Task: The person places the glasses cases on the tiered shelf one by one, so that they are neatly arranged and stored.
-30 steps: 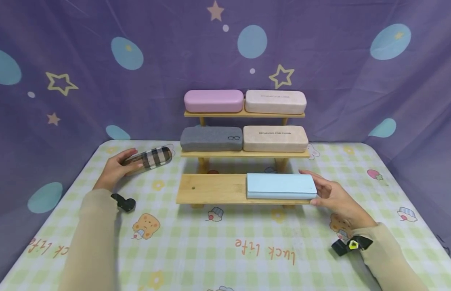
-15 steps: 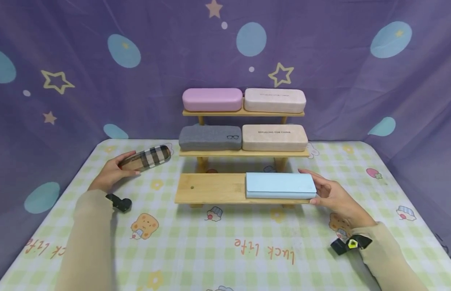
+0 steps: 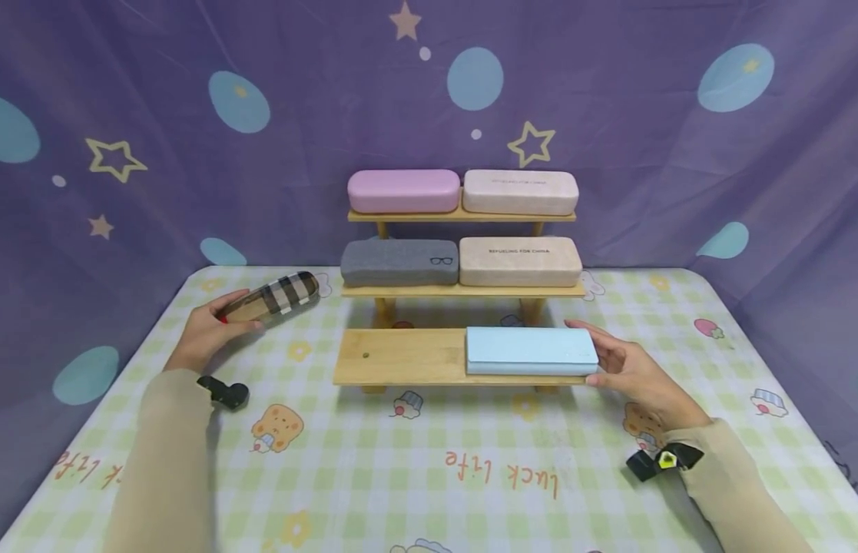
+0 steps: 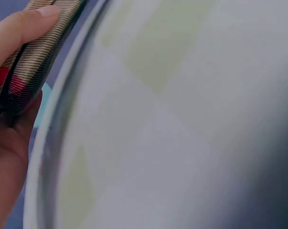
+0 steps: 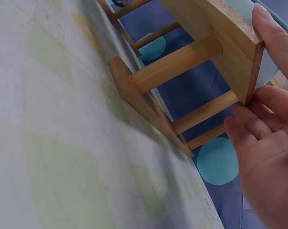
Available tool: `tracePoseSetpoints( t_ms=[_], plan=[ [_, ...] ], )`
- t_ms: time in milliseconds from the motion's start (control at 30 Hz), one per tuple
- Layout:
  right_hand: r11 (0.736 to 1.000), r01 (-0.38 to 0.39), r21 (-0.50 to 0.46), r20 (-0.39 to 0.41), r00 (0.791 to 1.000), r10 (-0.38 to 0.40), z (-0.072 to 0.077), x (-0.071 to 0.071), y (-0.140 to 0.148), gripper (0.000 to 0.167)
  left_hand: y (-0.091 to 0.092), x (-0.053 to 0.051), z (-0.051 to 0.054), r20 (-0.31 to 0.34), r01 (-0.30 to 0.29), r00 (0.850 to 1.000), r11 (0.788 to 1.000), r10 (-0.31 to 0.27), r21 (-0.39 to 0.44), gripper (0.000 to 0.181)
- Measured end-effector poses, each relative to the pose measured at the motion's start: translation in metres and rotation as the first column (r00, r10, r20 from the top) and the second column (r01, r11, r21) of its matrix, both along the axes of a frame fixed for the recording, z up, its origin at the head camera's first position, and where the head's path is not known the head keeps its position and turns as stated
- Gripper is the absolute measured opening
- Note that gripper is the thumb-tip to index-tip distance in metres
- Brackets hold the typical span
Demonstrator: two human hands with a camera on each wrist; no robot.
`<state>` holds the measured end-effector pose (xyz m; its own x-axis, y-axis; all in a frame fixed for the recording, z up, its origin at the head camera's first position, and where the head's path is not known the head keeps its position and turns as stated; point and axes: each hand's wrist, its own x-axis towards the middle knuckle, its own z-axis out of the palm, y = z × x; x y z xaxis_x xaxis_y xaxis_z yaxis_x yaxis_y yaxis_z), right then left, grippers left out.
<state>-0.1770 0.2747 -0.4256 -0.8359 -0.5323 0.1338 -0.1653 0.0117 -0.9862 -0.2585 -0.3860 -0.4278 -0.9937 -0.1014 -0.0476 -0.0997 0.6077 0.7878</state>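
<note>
In the head view my left hand [image 3: 209,330] grips one end of a plaid glasses case [image 3: 273,298] above the left side of the table. The left wrist view shows the thumb along the striped, zipped plaid case [image 4: 36,52]. My right hand [image 3: 639,376] holds the right end of a light blue glasses case [image 3: 532,349], thumb in front and fingers behind. That blue case lies on the right half of the bottom shelf. Up close, in the right wrist view, the right fingers [image 5: 265,114] also touch the end of the wooden shelf [image 5: 230,47].
On the middle shelf of the stepped wooden rack [image 3: 401,357] sit a grey case [image 3: 399,263] and a beige case [image 3: 520,261]. A pink case [image 3: 404,191] and a whitish case [image 3: 521,192] stand on top. A checked cloth [image 3: 373,476] covers the table.
My left hand has shifted slightly left with the plaid case, whose far end now points up more and whose red patch shows. The right hand stays at the blue case.
</note>
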Motion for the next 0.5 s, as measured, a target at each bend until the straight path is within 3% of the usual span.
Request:
tracePoseSetpoints(
  t_ms=[267,500],
  plan=[
    [1.000,0.007,-0.022,-0.002,1.000,-0.007,-0.001,-0.002,-0.002,0.073,0.013,0.015,0.022,-0.042,-0.016,0.999,0.992,0.021,0.125,0.077],
    [1.000,0.011,-0.020,0.009,1.000,-0.011,0.001,0.000,-0.001,0.073,0.020,0.030,0.043,-0.065,-0.022,0.997,0.996,0.027,0.084,0.075]
  ],
)
